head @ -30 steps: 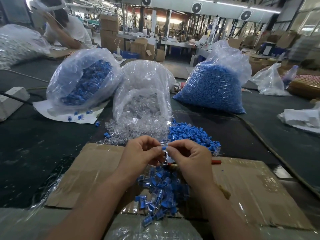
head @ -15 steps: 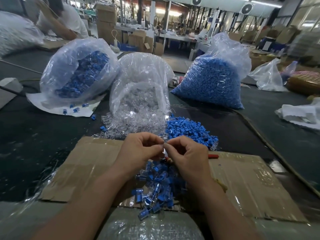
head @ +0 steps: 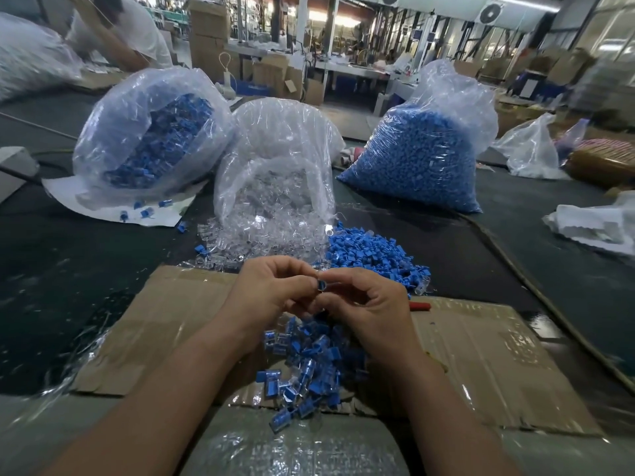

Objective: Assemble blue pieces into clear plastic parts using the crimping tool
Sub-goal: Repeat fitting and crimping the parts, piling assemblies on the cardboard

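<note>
Head view: I see my left hand and right hand pinching one blue piece above the assembled pile, with the clear-parts bag beyond.

I count two hands, left hand and right hand, pinching one blue piece. Three near bags: assembled bag at eleven o'clock, clear bag at twelve, blue bag at one. Three loose heaps. One cardboard sheet.
</note>
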Tool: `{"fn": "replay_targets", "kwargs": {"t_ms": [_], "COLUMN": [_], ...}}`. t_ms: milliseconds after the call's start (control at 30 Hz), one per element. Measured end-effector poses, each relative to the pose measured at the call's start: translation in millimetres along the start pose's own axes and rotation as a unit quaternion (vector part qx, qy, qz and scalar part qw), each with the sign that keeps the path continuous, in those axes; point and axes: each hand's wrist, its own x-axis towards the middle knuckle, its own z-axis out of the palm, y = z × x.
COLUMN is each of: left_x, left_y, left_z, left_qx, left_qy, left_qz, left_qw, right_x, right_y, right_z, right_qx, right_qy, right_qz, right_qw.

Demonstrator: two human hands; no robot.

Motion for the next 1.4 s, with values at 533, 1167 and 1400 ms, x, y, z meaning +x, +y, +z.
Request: {"fn": "replay_targets", "kwargs": {"t_ms": [533, 1167, 1400], "left_x": [1, 5, 7], "left_y": [-2, -5, -8], "left_z": [-2, -8, -11], "left_qx": [-0.035, -0.034, -0.037], "left_qy": [-0.031, -0.013, -0.001], "left_qz": [-0.042, -0.025, -0.015], "left_qw": [0.998, 0.999, 0.999], "right_x": [-1, 3, 1], "right_y": [0, 2, 9], "right_z": [-4, -42, -58], "right_qx": [-0.036, -0.135, -0.216], "right_qy": [0.011, 0.006, -0.221], "right_qz": [-0.008, 0.162, 0.284], "right_qw": [0.999, 0.977, 0.908]}}
